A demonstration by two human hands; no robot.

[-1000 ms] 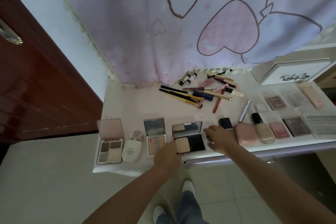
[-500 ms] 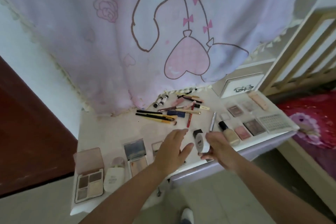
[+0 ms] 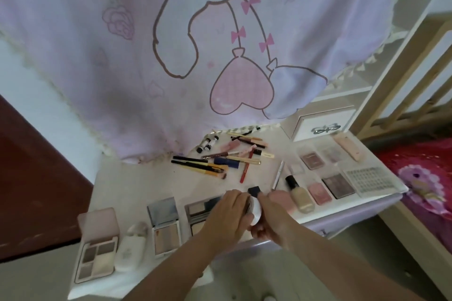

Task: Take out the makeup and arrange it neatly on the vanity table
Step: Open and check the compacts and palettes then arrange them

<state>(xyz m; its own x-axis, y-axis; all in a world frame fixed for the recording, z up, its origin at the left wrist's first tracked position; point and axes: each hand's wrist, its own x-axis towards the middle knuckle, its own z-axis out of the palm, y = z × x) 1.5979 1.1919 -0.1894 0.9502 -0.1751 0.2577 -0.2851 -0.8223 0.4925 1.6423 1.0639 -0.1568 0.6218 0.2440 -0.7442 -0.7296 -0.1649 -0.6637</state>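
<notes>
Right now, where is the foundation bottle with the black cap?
In the head view, the foundation bottle lies near the table's front edge, right of centre, between a pink compact and a pink blush pan.

White vanity table (image 3: 137,183): open palettes (image 3: 96,249), pencil pile (image 3: 220,161), foundation bottle (image 3: 299,194), drawer box (image 3: 322,127)

Open tabletop (image 3: 137,178) sits far left, between the curtain (image 3: 171,68) and the near row of open palettes (image 3: 97,249). The far middle is blocked by a jumble of pencils and brushes (image 3: 220,161). Right side is packed tight: foundation bottle (image 3: 299,193), compacts, a white box (image 3: 322,127) against the far edge.
</notes>
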